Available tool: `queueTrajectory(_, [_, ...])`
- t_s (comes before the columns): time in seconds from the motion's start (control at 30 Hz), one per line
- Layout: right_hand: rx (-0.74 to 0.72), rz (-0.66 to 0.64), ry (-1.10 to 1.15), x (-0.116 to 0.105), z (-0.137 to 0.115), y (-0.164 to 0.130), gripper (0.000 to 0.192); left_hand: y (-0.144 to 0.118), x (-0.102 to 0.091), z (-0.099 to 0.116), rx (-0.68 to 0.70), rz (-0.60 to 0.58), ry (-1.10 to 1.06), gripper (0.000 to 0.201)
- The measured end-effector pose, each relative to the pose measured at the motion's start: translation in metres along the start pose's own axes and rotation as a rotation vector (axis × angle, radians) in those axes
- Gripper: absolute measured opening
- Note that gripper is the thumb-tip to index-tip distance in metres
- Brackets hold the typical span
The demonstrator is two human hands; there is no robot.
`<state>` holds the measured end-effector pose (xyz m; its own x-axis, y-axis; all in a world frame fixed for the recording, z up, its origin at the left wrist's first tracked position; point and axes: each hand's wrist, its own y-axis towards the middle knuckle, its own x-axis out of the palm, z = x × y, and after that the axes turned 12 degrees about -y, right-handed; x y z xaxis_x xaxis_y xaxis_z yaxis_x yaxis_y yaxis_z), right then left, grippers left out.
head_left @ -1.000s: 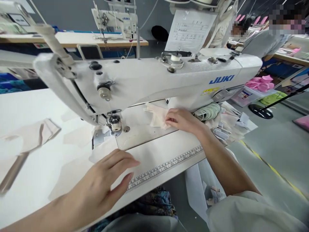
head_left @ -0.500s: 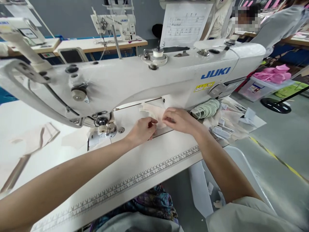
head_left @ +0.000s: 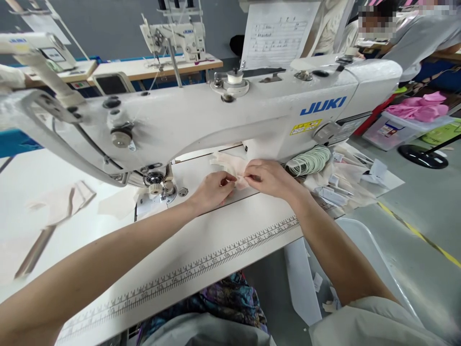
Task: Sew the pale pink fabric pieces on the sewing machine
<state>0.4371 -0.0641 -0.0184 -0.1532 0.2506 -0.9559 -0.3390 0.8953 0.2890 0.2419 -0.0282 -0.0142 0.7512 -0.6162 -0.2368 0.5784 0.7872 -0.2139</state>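
Closest, a printed ruler [head_left: 201, 276] runs along the table [head_left: 252, 226] edge, handy for measuring. Past it, the left hand [head_left: 212, 188] and right hand [head_left: 268, 178] meet, fingers pinched on one small cream fabric piece [head_left: 230, 166] lying under the sewing machine [head_left: 223, 120] arm. A coil of cord [head_left: 310, 161] sits just right. Two loose pieces lie left.

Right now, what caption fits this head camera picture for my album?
Both hands, left and right, pinch a cream cloth piece under a white sewing machine.
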Motion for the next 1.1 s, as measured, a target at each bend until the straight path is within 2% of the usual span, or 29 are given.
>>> queueTrajectory(0.3, [0.002,0.062,0.001,0.002,0.002,-0.002,0.017,0.017,0.006,0.001,-0.004,-0.029,0.041,0.017])
queueTrajectory(0.47, [0.120,0.220,-0.074,0.001,-0.002,-0.003,0.022,0.011,0.002,0.001,0.055,-0.023,0.225,0.016])
queueTrajectory(0.57, [0.185,0.321,-0.165,0.000,-0.006,-0.003,0.024,0.006,0.002,0.004,0.175,0.042,0.402,0.015])
queueTrajectory(0.67, [0.175,0.302,-0.198,0.000,-0.008,-0.002,0.024,0.007,0.003,0.008,0.372,0.127,0.586,0.019])
queueTrajectory(0.77, [0.148,0.307,-0.223,0.001,-0.008,-0.004,0.026,0.016,0.008,0.007,0.546,0.053,0.739,0.024])
queueTrajectory(0.87, [0.086,0.386,-0.286,-0.001,-0.006,-0.007,0.023,0.027,0.012,-0.002,0.618,-0.019,0.853,0.025])
queueTrajectory(0.97, [0.035,0.535,-0.371,-0.016,-0.008,-0.012,0.017,0.033,0.014,-0.011,0.602,0.007,0.927,0.029])
queueTrajectory(1.03, [-0.011,0.655,-0.396,-0.036,-0.016,-0.019,0.020,0.035,0.014,-0.013,0.584,0.018,0.940,0.030])
queueTrajectory(1.1, [-0.006,0.677,-0.350,-0.063,-0.031,-0.030,0.025,0.034,0.014,-0.012,0.574,0.017,0.922,0.030])
